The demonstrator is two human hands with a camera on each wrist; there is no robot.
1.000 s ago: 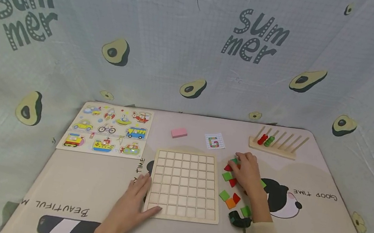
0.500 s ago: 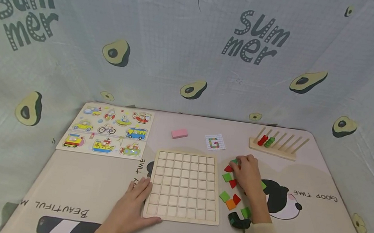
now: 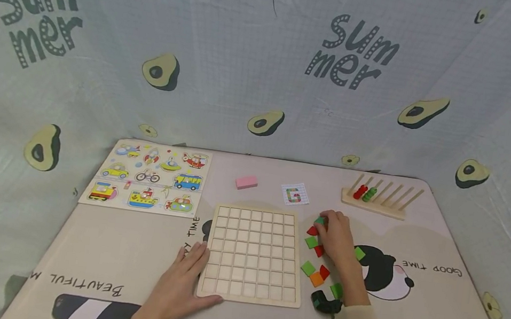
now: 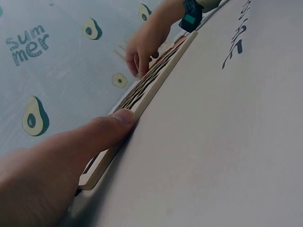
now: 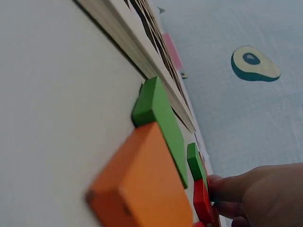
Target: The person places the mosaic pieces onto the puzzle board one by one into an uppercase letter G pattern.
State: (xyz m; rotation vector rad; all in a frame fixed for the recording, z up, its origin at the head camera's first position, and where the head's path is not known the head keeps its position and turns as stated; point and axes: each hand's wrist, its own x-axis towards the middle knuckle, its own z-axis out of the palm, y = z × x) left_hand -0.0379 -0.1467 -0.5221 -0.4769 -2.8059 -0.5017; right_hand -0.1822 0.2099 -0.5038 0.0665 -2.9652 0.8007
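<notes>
My left hand point(image 3: 178, 284) rests at the near-left corner of a wooden grid board point(image 3: 261, 301), its fingers straight along the left side. In the left wrist view, the thumb point(image 4: 124, 116) touches the board's near edge. To the right of the board, my right hand point(image 3: 338, 240) pinches a small dark green block point(image 3: 319, 220), mostly covered by the fingertips. Close by lie a red block point(image 3: 312, 231) and a light green block point(image 3: 311, 242). The right wrist view has an orange block point(image 5: 147, 184) large in front, touching a green block point(image 5: 161, 113).
Behind the board are a pink block point(image 3: 246, 182) and a pattern card point(image 3: 295, 194) with a G-like figure. A peg rack point(image 3: 370, 207) with red and green beads stands back right. At back left lies a vehicle picture board point(image 3: 143, 185). A black band point(image 3: 325, 302) circles the right wrist.
My left thumb has slid from the board's front-left cells to its near edge. The right fingertips have drawn together at the dark green block. The view has shifted slightly.
</notes>
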